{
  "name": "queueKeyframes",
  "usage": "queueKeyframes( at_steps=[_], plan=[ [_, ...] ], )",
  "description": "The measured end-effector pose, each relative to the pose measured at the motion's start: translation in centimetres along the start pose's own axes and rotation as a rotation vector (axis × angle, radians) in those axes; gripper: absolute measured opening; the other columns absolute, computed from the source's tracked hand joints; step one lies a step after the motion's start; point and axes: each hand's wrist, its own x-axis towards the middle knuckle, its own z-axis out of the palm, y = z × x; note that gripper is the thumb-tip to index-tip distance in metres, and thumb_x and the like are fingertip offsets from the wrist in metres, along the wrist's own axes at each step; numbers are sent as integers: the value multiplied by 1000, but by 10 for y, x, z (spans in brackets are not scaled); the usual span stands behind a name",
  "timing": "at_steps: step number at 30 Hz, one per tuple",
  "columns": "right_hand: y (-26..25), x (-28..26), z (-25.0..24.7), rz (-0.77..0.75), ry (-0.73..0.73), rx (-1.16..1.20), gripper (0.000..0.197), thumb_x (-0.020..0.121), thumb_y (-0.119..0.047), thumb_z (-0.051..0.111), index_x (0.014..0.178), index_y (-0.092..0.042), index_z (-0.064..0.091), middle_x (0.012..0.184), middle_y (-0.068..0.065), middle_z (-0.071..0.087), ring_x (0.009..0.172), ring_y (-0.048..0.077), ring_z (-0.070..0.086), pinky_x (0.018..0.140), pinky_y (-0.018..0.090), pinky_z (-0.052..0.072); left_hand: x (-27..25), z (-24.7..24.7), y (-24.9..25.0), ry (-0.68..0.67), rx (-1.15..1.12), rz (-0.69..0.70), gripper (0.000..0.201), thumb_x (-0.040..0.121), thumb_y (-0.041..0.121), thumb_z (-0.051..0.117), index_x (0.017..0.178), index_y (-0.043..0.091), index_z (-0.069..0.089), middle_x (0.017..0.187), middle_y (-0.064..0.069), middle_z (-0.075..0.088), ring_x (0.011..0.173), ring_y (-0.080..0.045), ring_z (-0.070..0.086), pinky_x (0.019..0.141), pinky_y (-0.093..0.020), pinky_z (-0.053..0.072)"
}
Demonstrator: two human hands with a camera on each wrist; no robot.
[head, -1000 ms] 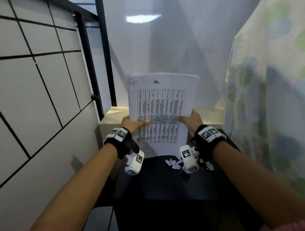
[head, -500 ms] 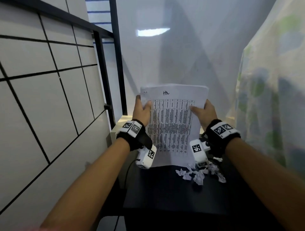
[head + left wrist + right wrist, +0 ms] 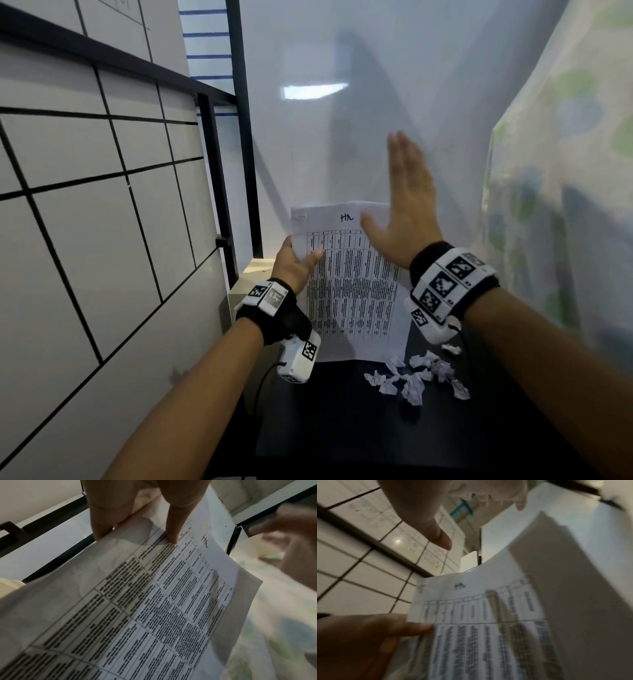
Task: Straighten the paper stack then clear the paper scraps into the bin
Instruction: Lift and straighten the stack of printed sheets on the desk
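Note:
A paper stack (image 3: 352, 294) with a printed table stands upright, its bottom edge on the black table (image 3: 342, 421). My left hand (image 3: 296, 262) grips its left edge, thumb on the front sheet, as the left wrist view (image 3: 171, 588) confirms. My right hand (image 3: 404, 202) is raised flat with straight fingers by the stack's top right corner and holds nothing. It is blurred in the right wrist view, above the stack (image 3: 479, 628). Several crumpled paper scraps (image 3: 414, 377) lie on the table just right of the stack's foot. No bin is in view.
A white tiled wall with black lines (image 3: 85, 240) and a black metal frame (image 3: 219, 212) close in the left side. A flowered cloth (image 3: 565, 205) hangs on the right. A pale ledge (image 3: 253, 270) sits behind the table.
My right hand has let go of the stack's right edge and risen, flat and open, above its top right corner. The left hand keeps its hold on the left edge.

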Motion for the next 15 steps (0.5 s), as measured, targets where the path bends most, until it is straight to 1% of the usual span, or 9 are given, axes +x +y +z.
queueKeyframes(
  at_steps=[2,3,5,6,8,9,12,13,15],
  plan=[
    [-18,-1,2,-112,-214,-76,99,82,-37,55,150,-11,-11,160,5,-14,149,25,-7,119,50,-1,2,0,-2,-3,27,15,42,90,16,61,129,6,47,122,-10,61,109,-21,57,94,-29,46],
    [-23,-3,7,-139,-364,-128,97,84,-41,52,149,-12,-14,159,2,-17,149,23,-9,118,50,-4,2,0,-3,-7,39,37,42,90,16,61,129,5,48,119,-7,61,108,-20,58,89,-25,48],
    [-30,-3,18,-161,-589,-210,89,89,-45,47,150,-16,-10,160,-1,-11,149,20,-5,118,51,-4,1,0,-3,-10,54,63,42,92,14,59,129,1,47,112,-6,60,101,-16,56,76,-18,48],
    [-34,-2,20,-152,-607,-180,86,90,-43,47,151,-17,-7,161,-1,-6,149,19,-2,118,51,-4,0,0,-2,-10,59,55,40,92,14,58,129,1,48,110,-7,60,98,-16,56,75,-20,47],
    [-41,1,21,-116,-510,-66,86,89,-35,50,151,-17,-6,161,-1,-3,149,18,0,118,46,-4,0,0,-1,-5,64,47,35,92,12,56,124,1,50,105,-8,60,95,-18,55,75,-27,45],
    [-44,3,21,-121,-501,-49,86,88,-33,50,151,-17,-6,161,-1,-3,149,18,0,119,44,-4,0,0,0,-9,56,49,32,92,11,56,121,-1,52,103,-10,60,94,-19,55,75,-30,45],
    [-52,3,24,-166,-614,-78,83,88,-31,51,152,-17,1,161,0,3,149,19,2,120,43,1,-3,-1,3,-38,47,48,31,90,11,56,116,-5,53,105,-21,64,91,-20,57,76,-31,47],
    [-53,3,24,-155,-580,-50,83,87,-30,52,152,-17,2,161,0,4,149,19,3,120,44,2,-4,-1,4,-43,43,47,34,88,13,55,117,-5,53,106,-23,64,89,-20,56,75,-31,46],
    [-54,4,25,-113,-486,0,84,86,-28,52,152,-16,2,161,0,4,149,20,3,120,43,2,-5,-2,7,-46,44,47,39,87,16,55,119,-6,52,105,-20,62,90,-20,55,78,-32,45]
  ],
)
